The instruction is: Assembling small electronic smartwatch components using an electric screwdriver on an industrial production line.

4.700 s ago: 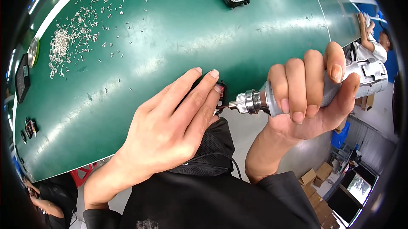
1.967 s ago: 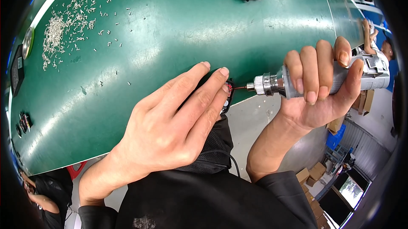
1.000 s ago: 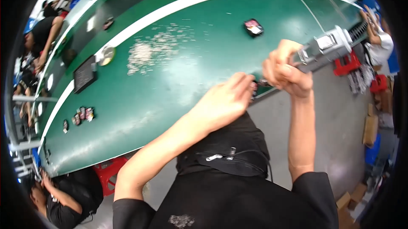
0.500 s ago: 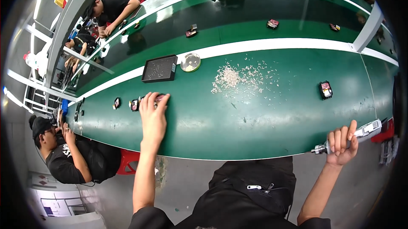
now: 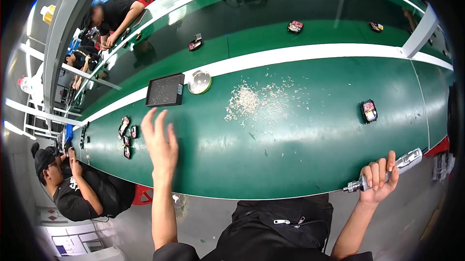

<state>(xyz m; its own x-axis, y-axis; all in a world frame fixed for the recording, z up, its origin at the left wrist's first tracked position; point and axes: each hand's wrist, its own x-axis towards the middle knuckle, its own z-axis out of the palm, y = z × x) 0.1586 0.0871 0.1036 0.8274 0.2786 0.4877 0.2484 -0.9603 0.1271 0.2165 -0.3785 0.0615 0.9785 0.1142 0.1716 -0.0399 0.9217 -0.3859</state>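
Left hand [image 5: 162, 152], empty and loosely spread, hovers over the bench [image 5: 218, 171] near small black units [image 5: 134, 131]; right hand [image 5: 379, 181] curls round a grey driver [image 5: 409, 160].

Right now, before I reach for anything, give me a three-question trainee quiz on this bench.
1. Which hand holds the gray power screwdriver?
2. True or false: the left hand is clenched into a fist.
3. Where does the heap of small silver screws lie?
A) On the green tabletop
B) On the floor
C) On the white rail

Key:
1. The right hand.
2. False; it is spread open.
3. A
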